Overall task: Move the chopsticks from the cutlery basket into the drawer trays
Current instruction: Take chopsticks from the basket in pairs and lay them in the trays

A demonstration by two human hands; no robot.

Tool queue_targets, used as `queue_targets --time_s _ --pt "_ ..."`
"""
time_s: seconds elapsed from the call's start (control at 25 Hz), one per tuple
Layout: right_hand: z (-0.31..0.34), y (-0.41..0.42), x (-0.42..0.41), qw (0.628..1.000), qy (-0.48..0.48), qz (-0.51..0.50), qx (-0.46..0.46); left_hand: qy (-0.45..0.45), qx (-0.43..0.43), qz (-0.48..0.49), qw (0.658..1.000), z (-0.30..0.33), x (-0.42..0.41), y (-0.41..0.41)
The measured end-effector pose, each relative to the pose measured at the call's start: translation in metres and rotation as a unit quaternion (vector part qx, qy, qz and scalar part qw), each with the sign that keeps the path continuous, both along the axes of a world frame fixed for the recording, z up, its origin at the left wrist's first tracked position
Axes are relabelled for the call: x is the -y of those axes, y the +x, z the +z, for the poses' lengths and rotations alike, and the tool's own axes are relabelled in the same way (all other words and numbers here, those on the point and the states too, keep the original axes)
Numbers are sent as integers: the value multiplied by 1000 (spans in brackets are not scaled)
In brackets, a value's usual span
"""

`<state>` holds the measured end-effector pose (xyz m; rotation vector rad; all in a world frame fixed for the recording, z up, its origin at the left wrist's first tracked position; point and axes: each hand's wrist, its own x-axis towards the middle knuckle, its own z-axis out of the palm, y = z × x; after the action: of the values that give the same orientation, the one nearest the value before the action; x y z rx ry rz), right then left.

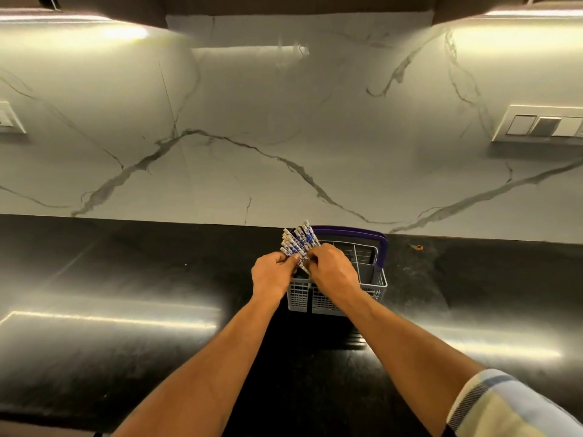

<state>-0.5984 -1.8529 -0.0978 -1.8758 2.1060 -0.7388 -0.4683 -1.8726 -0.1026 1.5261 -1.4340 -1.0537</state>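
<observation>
A grey cutlery basket (375, 283) with a purple handle stands on the black counter near the back wall. A bundle of white chopsticks with blue patterns (298, 242) sticks up from its left side, fanned out. My left hand (273, 274) grips the bundle from the left, fingers curled round the sticks. From the right, my right hand (331, 269) holds the same bundle over the basket. The lower ends of the chopsticks are hidden behind my hands. No drawer or tray is in view.
The black counter (126, 294) runs the full width, with bright light reflections. A marble backsplash (284, 137) rises behind it. Switch plates sit on the wall at the right (542, 124) and far left (8, 119). A small orange speck (418, 246) lies behind the basket.
</observation>
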Motion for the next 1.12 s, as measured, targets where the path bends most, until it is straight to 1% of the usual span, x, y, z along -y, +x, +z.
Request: queue_targets --time_s 0.16,0.32,0.4,0.56,0.68,0.76,0.84,0.92,0.96,1.04,1.12 --pt "3 0 1 1000 16 14 -12 1 8 -2 1000 2 0 2" --pt "5 -2 5 997 28 45 -55 6 32 -13 999 8 -2 3" --pt "5 -3 6 997 35 43 -49 4 46 -17 999 11 -2 5" --pt "4 -3 5 998 47 39 -32 16 7 -15 1000 15 -3 7" --pt "4 -4 2 998 38 43 -36 33 3 -25 999 13 -5 9" --pt "7 -3 0 998 35 46 -29 25 2 -31 999 16 -6 10" --pt "18 -4 -2 999 19 44 7 -5 -8 1 1000 29 -10 12" --pt "37 -5 -6 998 -15 40 41 -77 -38 48 995 55 -17 19" --pt "51 -5 -7 997 -34 40 55 -121 -49 55 990 71 -19 22" --pt "84 -7 -11 993 -66 45 89 -199 -52 17 978 103 -18 26" --pt "124 -8 -15 986 -94 54 127 -240 -32 -59 968 138 -17 26"
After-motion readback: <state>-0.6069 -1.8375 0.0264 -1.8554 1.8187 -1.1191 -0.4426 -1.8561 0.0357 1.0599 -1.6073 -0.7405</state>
